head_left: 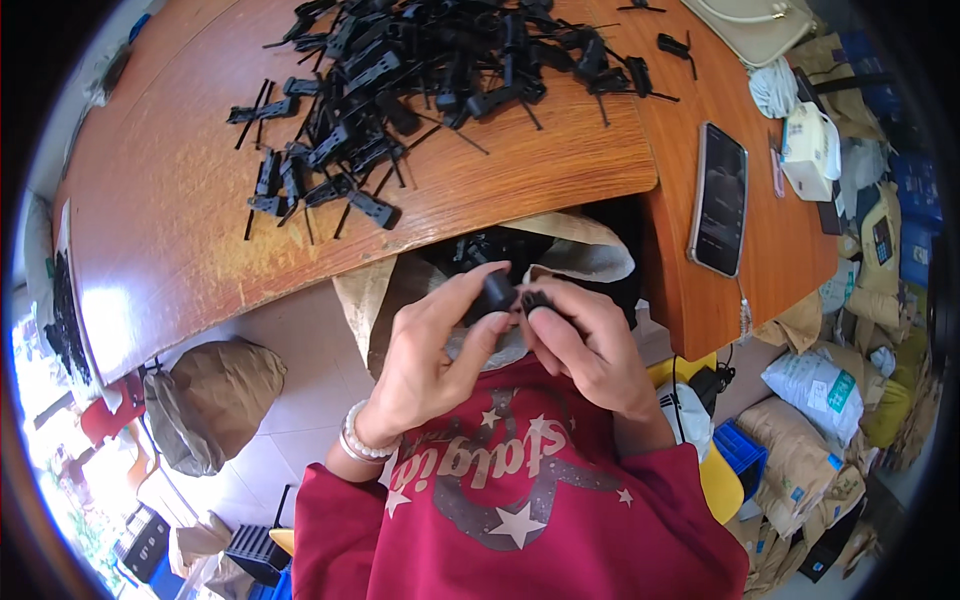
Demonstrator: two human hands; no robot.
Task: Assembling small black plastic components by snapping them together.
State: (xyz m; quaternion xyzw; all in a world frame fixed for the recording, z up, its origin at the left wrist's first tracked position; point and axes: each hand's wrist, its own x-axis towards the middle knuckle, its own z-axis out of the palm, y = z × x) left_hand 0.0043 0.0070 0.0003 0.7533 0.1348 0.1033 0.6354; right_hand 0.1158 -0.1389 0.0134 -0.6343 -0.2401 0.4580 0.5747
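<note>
Lower centre of frame: red sleeves, wrists raised over the lap. Left hand (440,340) with bead bracelet (362,440), fingers curled, grip clamped on a small black plastic part (497,292). Right hand (590,345) meeting it, fingertips pinched on a second black piece (533,300); shape mostly hidden by fingers, join between pieces hard to make out. Just beyond, open brown paper sack (585,255) under the surface edge, black parts inside, half in shadow. Farther, wooden surface (180,200): heap of black clips (420,70), top cut off by frame. Right: phone (719,198) lying flat.
</note>
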